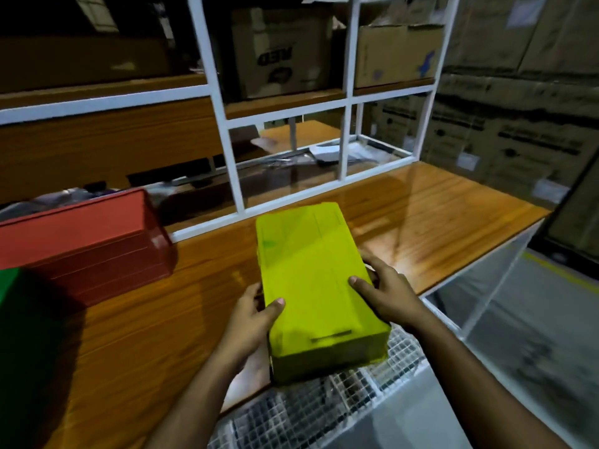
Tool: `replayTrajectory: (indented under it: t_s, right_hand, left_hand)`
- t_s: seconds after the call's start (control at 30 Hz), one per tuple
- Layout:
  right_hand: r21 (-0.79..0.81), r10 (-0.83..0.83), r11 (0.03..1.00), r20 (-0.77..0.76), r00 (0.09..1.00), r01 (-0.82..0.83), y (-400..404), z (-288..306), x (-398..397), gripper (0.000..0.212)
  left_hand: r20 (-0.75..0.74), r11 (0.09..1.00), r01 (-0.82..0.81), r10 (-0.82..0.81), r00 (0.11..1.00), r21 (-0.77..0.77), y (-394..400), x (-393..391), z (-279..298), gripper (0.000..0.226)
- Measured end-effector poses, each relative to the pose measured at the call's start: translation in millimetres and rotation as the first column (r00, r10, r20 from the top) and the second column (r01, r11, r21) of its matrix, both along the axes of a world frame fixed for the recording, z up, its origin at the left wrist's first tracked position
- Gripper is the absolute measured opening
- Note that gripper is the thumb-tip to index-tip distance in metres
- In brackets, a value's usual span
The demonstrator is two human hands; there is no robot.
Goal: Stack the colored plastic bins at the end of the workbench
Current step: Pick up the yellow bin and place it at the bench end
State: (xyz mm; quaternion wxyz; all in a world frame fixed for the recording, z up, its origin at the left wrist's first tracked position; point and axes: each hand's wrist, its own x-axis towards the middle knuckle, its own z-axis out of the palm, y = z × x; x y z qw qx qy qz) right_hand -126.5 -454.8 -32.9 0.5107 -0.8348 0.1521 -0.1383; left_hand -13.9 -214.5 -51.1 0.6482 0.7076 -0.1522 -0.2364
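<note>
Gripping: yellow bin [311, 273] clasped upside-down by left hand [252, 314] and right hand [385, 291], fingers wrapped on sides | red bin [84, 244] left of it | workbench [437, 222] beneath

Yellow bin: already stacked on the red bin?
No. Both hands hold the yellow bin apart from the red bin.

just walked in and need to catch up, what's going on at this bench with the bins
A person is holding a yellow bin, turned upside down, with both hands: the left hand on its left side and the right hand on its right. It sits over the near edge of the wooden workbench. A red bin, also upside down, rests on the bench to the left, apart from the yellow one, and a green bin shows at the far left edge. Nothing is stacked on the red bin yet.
</note>
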Motion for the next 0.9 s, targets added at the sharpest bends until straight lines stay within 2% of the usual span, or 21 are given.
replayTrajectory:
  t_s: [0.1, 0.23, 0.33, 0.4, 0.43, 0.5, 0.57, 0.63, 0.7, 0.8, 0.87, 0.9]
  right_hand:
    - [0.028, 0.024, 0.999, 0.080, 0.997, -0.027, -33, 10, -3, 0.053]
    - [0.041, 0.070, 0.996, 0.111, 0.991, -0.075, -72, 11, 11, 0.064]
    - [0.033, 0.079, 0.996, 0.130, 0.988, -0.084, -83, 8, 25, 0.059]
    - [0.031, 0.083, 0.996, 0.170, 0.982, -0.089, -82, 5, 34, 0.058]
    - [0.052, 0.096, 0.993, 0.186, 0.978, -0.107, -82, 2, 39, 0.057]
    - [0.139, 0.116, 0.980, 0.196, 0.974, -0.145, -82, -8, 51, 0.050]
    - [0.257, 0.113, 0.952, 0.208, 0.972, -0.166, -80, -15, 63, 0.030]
    - [0.400, 0.064, 0.906, 0.194, 0.979, -0.138, -75, -17, 73, 0.025]
    - [0.539, 0.013, 0.836, 0.167, 0.986, -0.103, -70, -14, 81, 0.014]
    - [0.638, 0.047, 0.760, 0.134, 0.990, -0.123, -64, -10, 96, 0.018]
    - [0.680, 0.093, 0.722, 0.092, 0.991, -0.131, -62, -12, 105, 0.043]
    - [0.698, 0.123, 0.700, 0.086, 0.989, -0.147, -59, -14, 109, 0.043]
  left_hand:
    - [0.007, 0.996, -0.073, 0.073, 0.997, -0.052, -30, -6, 6, 0.045]
    - [0.046, 0.977, -0.148, 0.156, 0.987, -0.152, -50, -6, 11, 0.072]
    - [0.045, 0.962, -0.192, 0.204, 0.978, -0.196, -51, -9, 14, 0.091]
    - [0.062, 0.955, -0.221, 0.237, 0.969, -0.196, -48, -10, 16, 0.083]
    - [0.017, 0.944, -0.248, 0.258, 0.966, -0.219, -46, -11, 19, 0.073]
    - [-0.179, 0.908, -0.313, 0.272, 0.946, -0.277, -41, -8, 19, 0.047]
    - [-0.305, 0.881, -0.314, 0.209, 0.929, -0.354, -33, -5, 17, 0.007]
    - [-0.379, 0.885, -0.309, 0.169, 0.910, -0.347, -25, 5, 9, 0.040]
    - [-0.460, 0.878, -0.332, 0.151, 0.875, -0.345, -19, 13, 7, 0.053]
    - [-0.451, 0.871, -0.397, 0.241, 0.859, -0.291, -11, 31, 0, 0.050]
    - [-0.341, 0.886, -0.411, 0.327, 0.882, -0.215, -10, 37, -3, 0.048]
    - [-0.293, 0.891, -0.415, 0.354, 0.888, -0.183, -10, 40, -4, 0.044]
